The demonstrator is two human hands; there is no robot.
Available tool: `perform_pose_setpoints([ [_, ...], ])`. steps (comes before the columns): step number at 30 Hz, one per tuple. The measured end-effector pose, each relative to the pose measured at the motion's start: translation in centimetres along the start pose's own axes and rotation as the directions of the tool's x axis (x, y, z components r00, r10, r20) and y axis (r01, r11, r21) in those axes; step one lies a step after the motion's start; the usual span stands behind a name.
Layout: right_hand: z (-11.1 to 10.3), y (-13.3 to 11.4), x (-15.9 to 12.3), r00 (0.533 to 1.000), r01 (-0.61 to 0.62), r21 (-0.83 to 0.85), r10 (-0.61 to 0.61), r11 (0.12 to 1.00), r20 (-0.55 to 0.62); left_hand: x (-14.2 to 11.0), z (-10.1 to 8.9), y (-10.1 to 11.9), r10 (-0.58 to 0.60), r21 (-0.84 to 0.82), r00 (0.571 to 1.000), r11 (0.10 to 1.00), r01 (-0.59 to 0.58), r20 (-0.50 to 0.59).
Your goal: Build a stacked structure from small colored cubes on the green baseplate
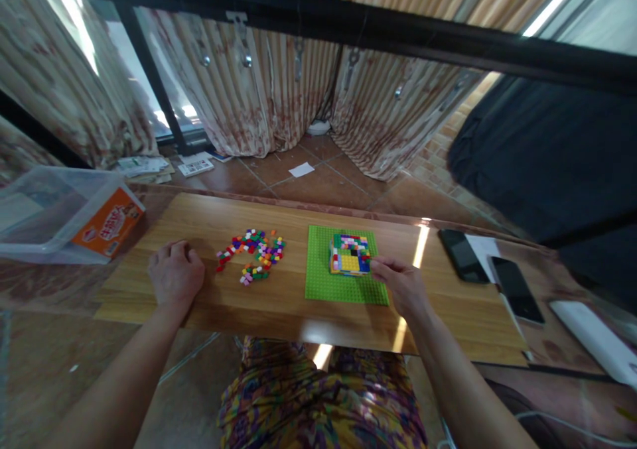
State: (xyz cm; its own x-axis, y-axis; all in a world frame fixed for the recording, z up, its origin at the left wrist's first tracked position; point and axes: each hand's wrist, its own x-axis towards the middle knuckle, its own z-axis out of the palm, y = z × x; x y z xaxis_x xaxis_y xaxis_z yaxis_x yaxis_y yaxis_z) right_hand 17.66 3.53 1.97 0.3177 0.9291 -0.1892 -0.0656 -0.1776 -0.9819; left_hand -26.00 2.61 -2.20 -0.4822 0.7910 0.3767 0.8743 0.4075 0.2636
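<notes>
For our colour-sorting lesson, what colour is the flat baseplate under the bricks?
The baseplate is bright green, shown in the head view.

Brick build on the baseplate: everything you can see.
The brick build is a low, boxy stack of small plastic-looking bricks, sitting flat on the green baseplate, nearer its far edge. The top mixes yellow, pink, green, blue, red and white, with a yellow patch on the near side and a dark spot by the middle. The right hand is at its right side; exact contact is unclear.
</notes>
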Motion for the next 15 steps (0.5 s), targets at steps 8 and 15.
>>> perform_pose_setpoints([
  [8,3.2,-1.1,-5.1,0.954,0.294,-0.182,-0.276,0.938,0.117,-0.3,-0.2,0.3,-0.012,-0.011,0.999,1.0,0.012,0.031],
  [15,11.5,2.2,-7.4,0.74,0.577,-0.28,-0.347,0.767,0.576,-0.6,-0.5,0.6,-0.05,-0.038,0.998,0.998,0.051,0.039],
])
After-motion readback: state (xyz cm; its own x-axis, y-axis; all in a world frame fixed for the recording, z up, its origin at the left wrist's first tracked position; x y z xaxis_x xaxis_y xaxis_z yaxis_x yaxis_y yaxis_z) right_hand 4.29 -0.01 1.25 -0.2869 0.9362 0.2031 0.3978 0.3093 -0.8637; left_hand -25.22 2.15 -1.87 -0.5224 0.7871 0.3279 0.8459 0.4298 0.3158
